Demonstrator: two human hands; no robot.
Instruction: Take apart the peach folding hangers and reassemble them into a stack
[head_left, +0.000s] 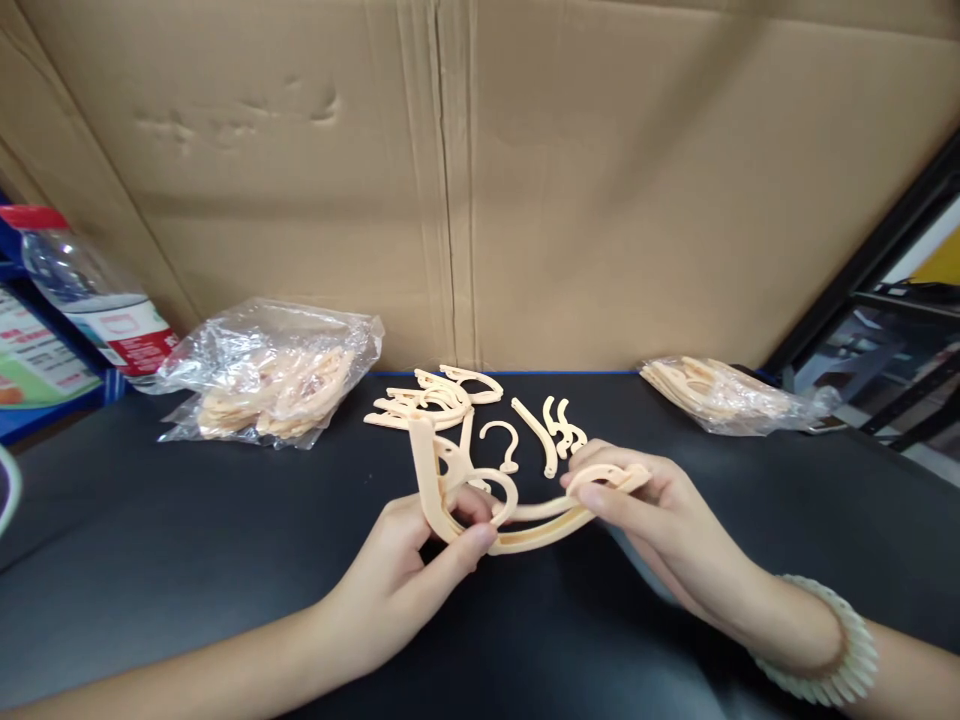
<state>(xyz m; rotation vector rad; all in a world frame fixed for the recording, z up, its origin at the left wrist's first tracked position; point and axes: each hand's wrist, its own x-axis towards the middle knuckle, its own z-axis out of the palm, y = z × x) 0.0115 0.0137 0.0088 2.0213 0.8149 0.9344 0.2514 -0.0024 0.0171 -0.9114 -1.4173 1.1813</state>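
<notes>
Cream plastic hanger pieces (pixel 536 535) are held up above the black table, joined or overlapping, with a ring-shaped hook at the left part. My left hand (pixel 427 560) pinches them at the left, thumb on the hook's tip. At the right end, my right hand (pixel 645 500) grips the curved piece between thumb and fingers. Just beyond my hands lie a loose hook (pixel 502 445), a long curved piece (pixel 536 435) and several small curved pieces (pixel 564 425). A pile of cream hanger parts (pixel 427 400) rests behind the held pieces.
On the left of the black table (pixel 225 540) sits a clear bag of cream parts (pixel 274 385), beside a red-capped bottle (pixel 112 300). Another bag of parts (pixel 712 395) lies at the back right. A cardboard wall (pixel 525 190) stands behind.
</notes>
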